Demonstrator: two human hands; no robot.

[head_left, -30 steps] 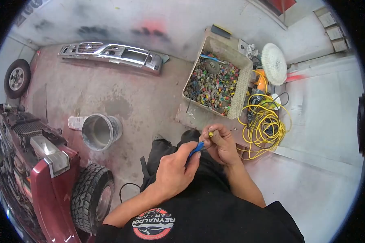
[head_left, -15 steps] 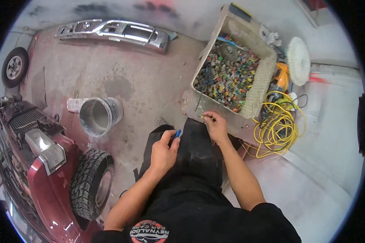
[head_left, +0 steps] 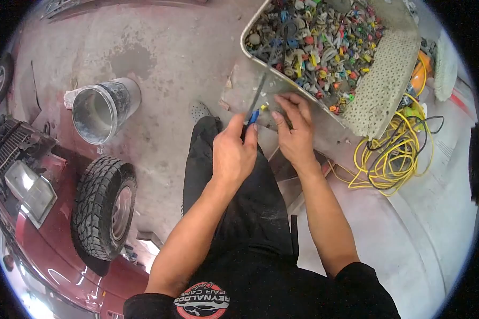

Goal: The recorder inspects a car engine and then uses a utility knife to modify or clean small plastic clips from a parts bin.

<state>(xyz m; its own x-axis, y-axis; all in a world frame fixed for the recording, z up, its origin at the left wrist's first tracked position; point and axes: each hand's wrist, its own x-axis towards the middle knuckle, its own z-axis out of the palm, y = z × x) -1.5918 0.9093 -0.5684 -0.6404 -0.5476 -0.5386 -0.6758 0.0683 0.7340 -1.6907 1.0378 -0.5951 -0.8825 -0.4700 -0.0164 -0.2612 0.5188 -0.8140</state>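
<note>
Pinched between thumb and fingers of my left hand [head_left: 233, 151] is a small blue plastic clip [head_left: 254, 116]. A tiny yellow clip [head_left: 264, 107] is just past its tip, in the gap between my hands; what supports it I cannot make out. My right hand [head_left: 297, 133] is close by, thumb and fingers apart, beside the near edge of the bin. A long dark strip [head_left: 260, 90] runs from the bin toward my left fingers; whether they touch it is unclear. The bin [head_left: 396, 90] is pale plastic and holds many mixed coloured trim clips [head_left: 319, 53].
The bin stands on a ledge [head_left: 239, 85]. A grey bucket [head_left: 114, 114] is on the floor at left. The red vehicle front [head_left: 64, 250] with a knobbly tyre [head_left: 98, 207] is at lower left. A coiled yellow cable [head_left: 391, 165] lies right of the bin.
The view has shifted closer to the bin. My hands have come together near its edge. The yellow clip, earlier at my right fingertips, is now apart from them, by the blue clip.
</note>
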